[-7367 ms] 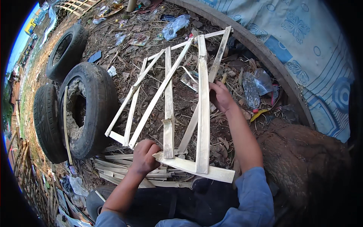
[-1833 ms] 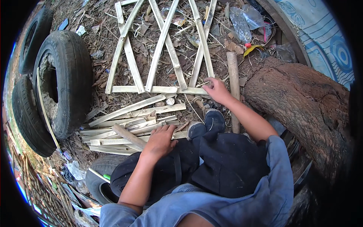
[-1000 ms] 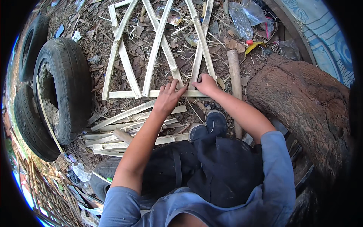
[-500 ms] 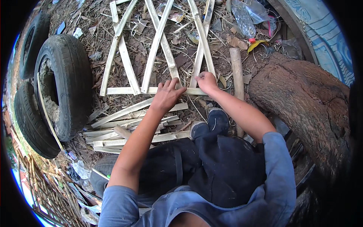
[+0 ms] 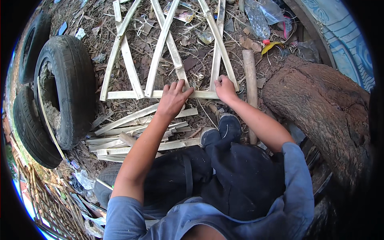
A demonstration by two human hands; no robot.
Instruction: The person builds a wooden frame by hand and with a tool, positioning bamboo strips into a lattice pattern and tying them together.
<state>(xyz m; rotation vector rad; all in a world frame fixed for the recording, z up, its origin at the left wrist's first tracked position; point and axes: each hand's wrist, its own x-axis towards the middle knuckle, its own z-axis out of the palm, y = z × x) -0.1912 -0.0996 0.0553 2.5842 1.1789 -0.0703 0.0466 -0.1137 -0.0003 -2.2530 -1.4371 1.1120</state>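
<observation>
Pressing bamboo lattice frame point(image 5: 160, 52) on littered dirt ground point(image 5: 192, 64).
Left hand point(image 5: 173, 99) flat, released, on bottom slat point(image 5: 160, 94); right hand point(image 5: 225, 89) gripping it; crumpled clear plastic bag point(image 5: 262, 18) top right, tyres point(image 5: 66, 90) left.

Bare littered ground point(image 5: 192, 64) between frame slats point(image 5: 160, 46); tyre point(image 5: 66, 90) left, thick log point(image 5: 324, 108) right, loose strips point(image 5: 136, 132) underneath

Crumpled clear plastic bag point(image 5: 261, 19) lying on the littered ground near the top edge, right of the slats. Flat printed wrapper point(image 5: 181, 12), pale with reddish patches, beneath the slats at top centre. Small blue scrap of packaging point(image 5: 63, 28) at upper left, above the tyres. No signs or screens visible.
</observation>
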